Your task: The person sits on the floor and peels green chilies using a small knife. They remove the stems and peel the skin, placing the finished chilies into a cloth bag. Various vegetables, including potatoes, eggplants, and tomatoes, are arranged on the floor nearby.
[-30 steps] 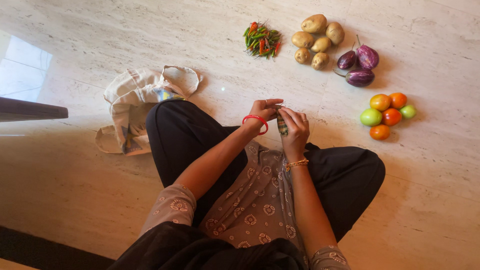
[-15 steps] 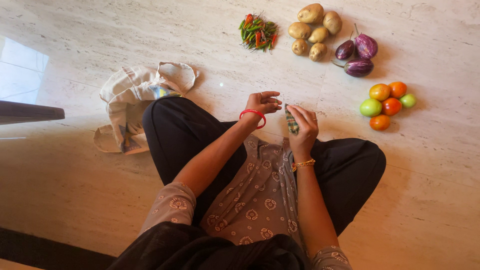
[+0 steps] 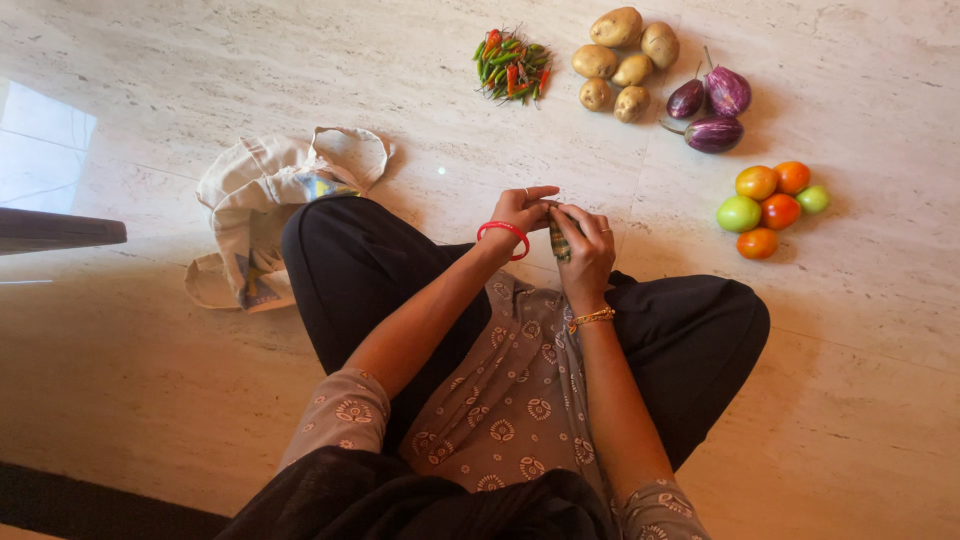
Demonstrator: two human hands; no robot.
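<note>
A person sits cross-legged on a pale marble floor (image 3: 850,420). At the centre of the frame, the right hand (image 3: 585,250) is curled around a small striped green-and-brown packet (image 3: 559,240), whose long axis runs roughly up and down the frame, its top end pointing toward the upper edge. The left hand (image 3: 522,212), wearing a red bangle, has its fingers pinched at the packet's upper end, so both hands grip the one packet just above the lap.

At the upper centre lies one heap of green and red chillies (image 3: 510,68), too many and too small to count. Right of it sit six brown potatoes (image 3: 620,58), then three purple aubergines (image 3: 712,108). At mid right is a cluster of six tomatoes (image 3: 770,208), four orange-red and two green. At mid left lies one crumpled beige cloth bag (image 3: 265,195) with a coloured printed patch on its side.
</note>
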